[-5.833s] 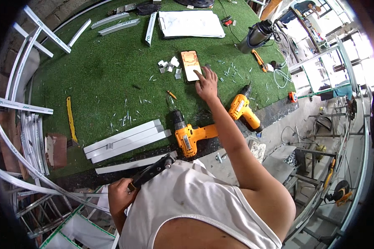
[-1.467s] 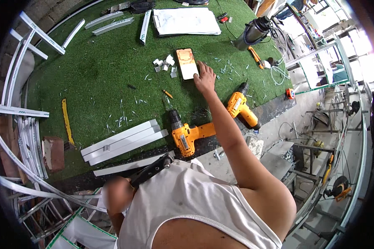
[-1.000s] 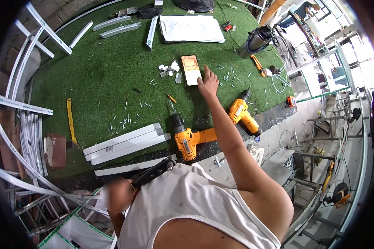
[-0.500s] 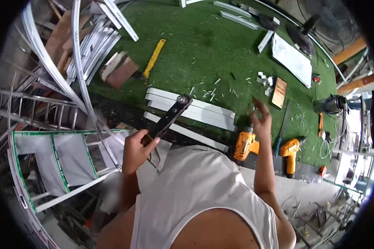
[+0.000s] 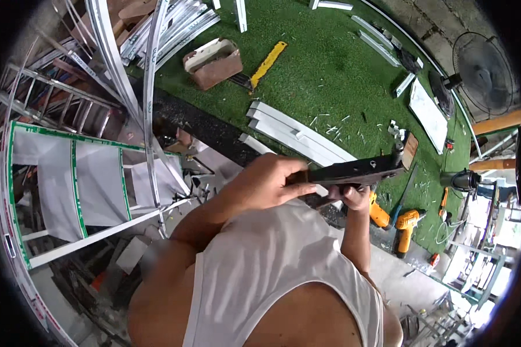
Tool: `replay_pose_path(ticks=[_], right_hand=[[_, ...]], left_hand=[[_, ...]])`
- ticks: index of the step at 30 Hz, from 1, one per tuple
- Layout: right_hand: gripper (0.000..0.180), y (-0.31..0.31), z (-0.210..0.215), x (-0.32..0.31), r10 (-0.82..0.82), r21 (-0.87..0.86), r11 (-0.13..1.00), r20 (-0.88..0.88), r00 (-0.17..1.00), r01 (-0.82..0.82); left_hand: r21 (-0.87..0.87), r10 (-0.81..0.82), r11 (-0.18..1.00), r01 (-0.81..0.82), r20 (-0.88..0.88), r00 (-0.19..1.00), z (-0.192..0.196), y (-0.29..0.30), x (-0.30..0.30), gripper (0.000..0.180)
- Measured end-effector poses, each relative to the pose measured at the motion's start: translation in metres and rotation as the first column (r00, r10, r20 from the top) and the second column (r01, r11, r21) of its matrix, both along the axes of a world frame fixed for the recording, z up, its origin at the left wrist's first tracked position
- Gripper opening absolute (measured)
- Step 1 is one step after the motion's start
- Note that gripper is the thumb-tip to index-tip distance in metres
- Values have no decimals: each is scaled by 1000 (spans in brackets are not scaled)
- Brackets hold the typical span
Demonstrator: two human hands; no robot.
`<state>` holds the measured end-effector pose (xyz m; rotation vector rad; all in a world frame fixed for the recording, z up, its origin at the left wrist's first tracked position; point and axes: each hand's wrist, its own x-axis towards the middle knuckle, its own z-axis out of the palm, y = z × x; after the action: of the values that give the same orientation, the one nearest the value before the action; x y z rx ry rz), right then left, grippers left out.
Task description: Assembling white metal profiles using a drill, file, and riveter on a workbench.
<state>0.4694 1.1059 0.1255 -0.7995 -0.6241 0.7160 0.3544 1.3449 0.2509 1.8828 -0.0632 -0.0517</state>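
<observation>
We find open green turf (image 5: 330, 75) far ahead; white profiles (image 5: 298, 130) and orange drills (image 5: 408, 222) crowd our right.

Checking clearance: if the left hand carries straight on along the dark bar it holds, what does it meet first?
Probably the small brown board on the green mat, just past the dark bar tip; the left hand sits higher, so depth is unclear.

Single head view, looking steeply down over the chest; green mat (image 5: 330, 63) spreads beyond.
</observation>
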Motion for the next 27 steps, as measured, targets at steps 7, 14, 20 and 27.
replay_pose_path(ticks=[7, 14, 20, 27], right_hand=[[36, -2, 14, -66, -347, 90, 918, -283, 894, 385], [32, -46, 15, -134, -674, 49, 718, -201, 711, 694], [34, -45, 25, -169, -853, 21, 510, -118, 509, 860], [34, -36, 34, -183, -909, 44, 397, -116, 400, 917]], left_hand=[[102, -437, 899, 427, 108, 893, -40, 28, 21, 23], [568, 24, 819, -83, 110, 994, -159, 63, 119, 28], [641, -122, 767, -26, 186, 975, -176, 12, 189, 22], [700, -210, 705, 118, 47, 976, -215, -18, 230, 16]])
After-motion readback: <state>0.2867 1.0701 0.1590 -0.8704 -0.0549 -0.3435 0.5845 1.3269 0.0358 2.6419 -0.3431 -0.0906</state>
